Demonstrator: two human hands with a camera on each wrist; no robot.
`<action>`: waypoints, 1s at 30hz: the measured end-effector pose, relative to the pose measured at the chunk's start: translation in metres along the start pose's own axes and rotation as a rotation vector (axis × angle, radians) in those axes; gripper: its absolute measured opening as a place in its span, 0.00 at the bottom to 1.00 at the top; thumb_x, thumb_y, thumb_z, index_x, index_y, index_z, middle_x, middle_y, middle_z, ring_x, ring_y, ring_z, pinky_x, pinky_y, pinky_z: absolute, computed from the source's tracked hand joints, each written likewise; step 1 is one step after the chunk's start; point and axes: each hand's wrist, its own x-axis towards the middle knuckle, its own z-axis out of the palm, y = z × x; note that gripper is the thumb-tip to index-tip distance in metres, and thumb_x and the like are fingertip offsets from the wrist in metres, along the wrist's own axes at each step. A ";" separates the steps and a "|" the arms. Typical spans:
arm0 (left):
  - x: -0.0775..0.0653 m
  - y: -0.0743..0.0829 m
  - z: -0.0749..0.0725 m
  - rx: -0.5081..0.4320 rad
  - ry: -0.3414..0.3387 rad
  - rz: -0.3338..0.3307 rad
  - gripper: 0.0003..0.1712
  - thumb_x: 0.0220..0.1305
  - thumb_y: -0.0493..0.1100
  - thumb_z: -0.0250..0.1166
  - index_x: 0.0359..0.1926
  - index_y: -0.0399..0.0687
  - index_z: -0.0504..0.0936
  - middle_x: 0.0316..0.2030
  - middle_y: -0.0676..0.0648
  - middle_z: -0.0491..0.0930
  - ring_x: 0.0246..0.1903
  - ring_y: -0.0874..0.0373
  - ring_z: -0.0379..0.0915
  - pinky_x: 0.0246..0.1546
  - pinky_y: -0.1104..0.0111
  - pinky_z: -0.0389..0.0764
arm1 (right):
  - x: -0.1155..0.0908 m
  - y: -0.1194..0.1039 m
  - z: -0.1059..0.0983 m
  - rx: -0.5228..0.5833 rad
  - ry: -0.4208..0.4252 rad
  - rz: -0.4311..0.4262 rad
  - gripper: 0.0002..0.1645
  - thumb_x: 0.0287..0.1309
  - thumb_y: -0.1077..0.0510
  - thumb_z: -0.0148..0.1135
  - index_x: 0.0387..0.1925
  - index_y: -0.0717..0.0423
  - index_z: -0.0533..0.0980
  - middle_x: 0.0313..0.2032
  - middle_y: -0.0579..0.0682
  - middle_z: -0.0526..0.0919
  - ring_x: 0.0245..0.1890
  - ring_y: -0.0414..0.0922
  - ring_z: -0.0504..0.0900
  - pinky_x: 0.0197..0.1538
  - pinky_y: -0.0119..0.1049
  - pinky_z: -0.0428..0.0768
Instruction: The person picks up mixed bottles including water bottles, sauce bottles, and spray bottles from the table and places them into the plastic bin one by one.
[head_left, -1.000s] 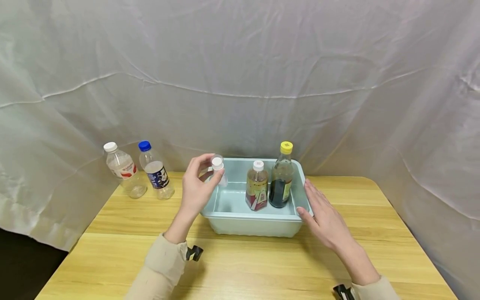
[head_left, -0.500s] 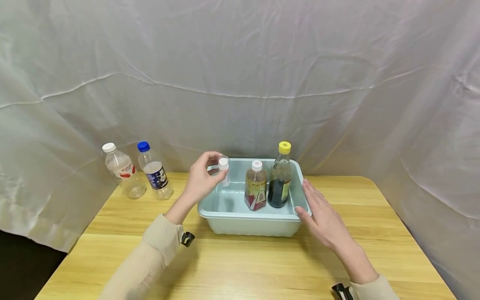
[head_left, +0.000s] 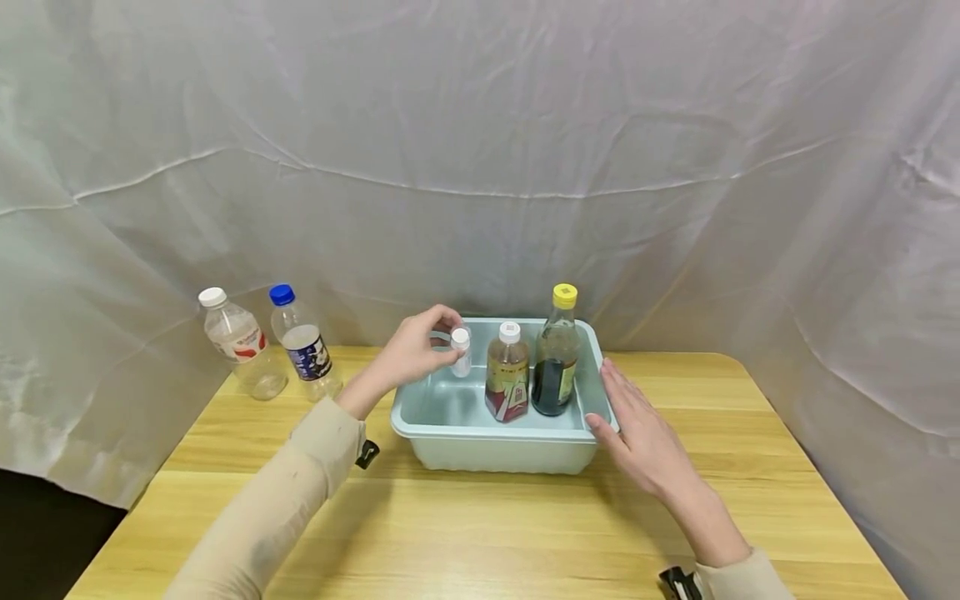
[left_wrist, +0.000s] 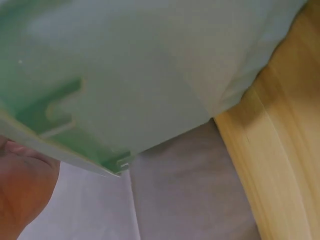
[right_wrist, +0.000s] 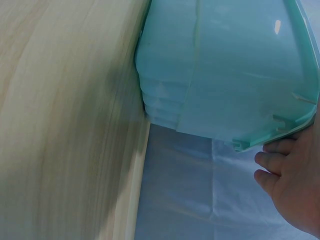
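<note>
My left hand [head_left: 420, 348] pinches a small clear bottle with a white cap [head_left: 461, 354] between thumb and fingers, inside the left part of a light blue plastic bin [head_left: 502, 450]. In the left wrist view the bin's outer wall hides what this hand holds. My right hand [head_left: 645, 429] lies with straight fingers against the bin's right rim, the thumb at the front corner. Upright in the bin stand a white-capped bottle with a gold and red label [head_left: 507, 379] and, to its right, a yellow-capped glass bottle with dark liquid [head_left: 555, 367].
Left of the bin, two clear plastic bottles stand on the wooden table [head_left: 480, 533]: a white-capped bottle with a red and white label [head_left: 243, 346] and a blue-capped bottle with a dark blue label [head_left: 306, 350]. A grey curtain [head_left: 480, 150] hangs behind the table.
My left hand has moved right with the small bottle, from the bin's left edge farther inside and slightly lower. The right hand stays at the rim.
</note>
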 end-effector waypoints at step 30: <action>0.012 -0.022 0.004 0.570 -0.234 0.054 0.20 0.53 0.47 0.83 0.47 0.57 0.89 0.47 0.56 0.88 0.57 0.50 0.76 0.63 0.52 0.68 | 0.000 -0.002 -0.001 0.007 -0.006 0.012 0.44 0.79 0.45 0.51 0.81 0.64 0.50 0.81 0.59 0.52 0.77 0.64 0.58 0.74 0.62 0.62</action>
